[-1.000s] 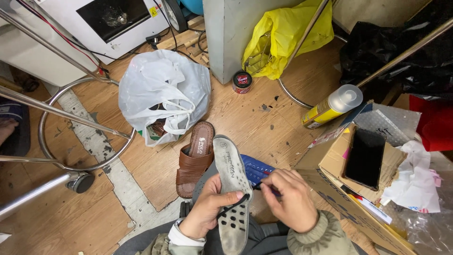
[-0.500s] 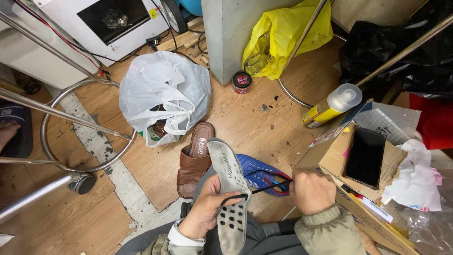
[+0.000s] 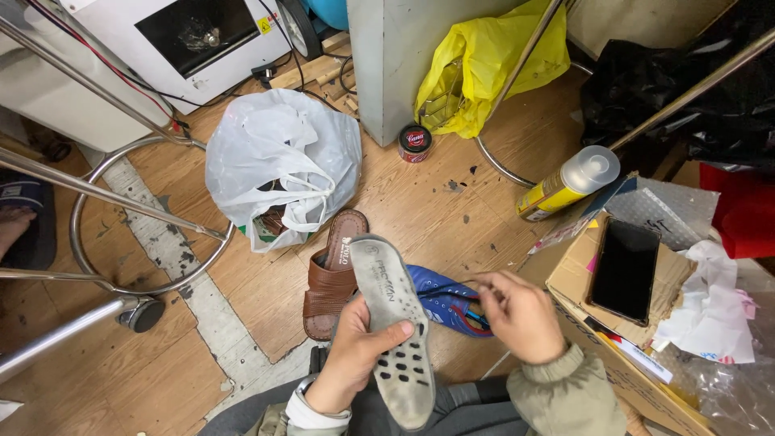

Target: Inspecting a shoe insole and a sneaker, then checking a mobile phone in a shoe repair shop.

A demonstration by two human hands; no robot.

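My left hand [image 3: 355,355] grips a grey shoe insole [image 3: 395,331], thumb pressed across its upper face and fingers [image 3: 343,319] curled behind the edge; the insole stands tilted over my lap, its perforated forefoot end nearest me and its heel end pointing away. My right hand [image 3: 521,319] hovers just to the right of it, fingers pinched together on what looks like a thin dark thread [image 3: 456,284] running toward the insole; I cannot tell what else, if anything, is between them.

Just beyond my hands, on the wooden floor [image 3: 420,210], a blue shoe [image 3: 444,303] lies partly hidden behind the insole, and a brown sandal [image 3: 333,274] lies beside it to the left. At my right stands a cardboard box [image 3: 581,282] with a black phone [image 3: 626,270] lying on top and crumpled white paper [image 3: 710,307] next to it.

Farther out, a white plastic bag [image 3: 278,157] sits knotted near a chrome stool base ring [image 3: 141,218]. A yellow spray can [image 3: 569,184] lies on its side, a small round tin [image 3: 415,143] stands by a grey post [image 3: 395,56], and a yellow plastic bag [image 3: 484,64] slumps behind it.
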